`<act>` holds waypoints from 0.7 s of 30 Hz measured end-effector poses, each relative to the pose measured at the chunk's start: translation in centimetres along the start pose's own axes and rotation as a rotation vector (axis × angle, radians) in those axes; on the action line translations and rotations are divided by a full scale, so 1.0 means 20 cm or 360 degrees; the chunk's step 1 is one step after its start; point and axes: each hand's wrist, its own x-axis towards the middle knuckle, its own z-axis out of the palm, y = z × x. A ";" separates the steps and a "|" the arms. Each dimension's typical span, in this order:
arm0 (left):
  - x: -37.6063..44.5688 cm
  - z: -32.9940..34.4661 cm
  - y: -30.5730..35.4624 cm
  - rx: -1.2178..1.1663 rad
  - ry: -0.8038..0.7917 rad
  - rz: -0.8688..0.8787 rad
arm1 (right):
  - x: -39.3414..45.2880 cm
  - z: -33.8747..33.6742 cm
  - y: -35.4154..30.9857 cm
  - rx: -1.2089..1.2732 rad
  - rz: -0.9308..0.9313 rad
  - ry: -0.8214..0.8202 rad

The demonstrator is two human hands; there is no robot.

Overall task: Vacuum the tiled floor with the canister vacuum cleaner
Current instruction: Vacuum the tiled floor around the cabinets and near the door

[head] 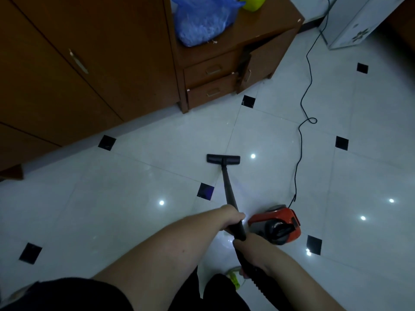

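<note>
A black vacuum wand (pixel 229 189) runs from my hands forward to a flat black floor head (pixel 223 159), which rests on the pale tiled floor (pixel 139 216) with black diamond insets. My left hand (pixel 231 217) grips the wand higher along the tube. Closer to my body, my right hand (pixel 252 254) grips the handle end where the ribbed hose begins. The orange and black canister (pixel 277 225) sits on the floor just right of my hands.
The black power cord (pixel 301 140) snakes from the canister back toward a white appliance (pixel 352 23) at top right. A brown wardrobe (pixel 67 70) and a low drawer cabinet (pixel 215 81) stand ahead on the left, with a blue bag (pixel 202 21) on top.
</note>
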 end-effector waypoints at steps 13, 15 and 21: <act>-0.31 0.51 -0.28 -0.0347 0.0010 -0.0048 | -0.22 0.03 0.52 -0.0348 -0.0046 -0.0083; -0.34 0.54 -0.31 -0.0464 0.0021 -0.0050 | -0.23 0.03 0.55 -0.0450 -0.0054 -0.0101; -0.37 0.51 -0.45 -0.0626 0.0118 -0.0098 | -0.25 0.10 0.53 -0.0674 -0.0074 -0.0164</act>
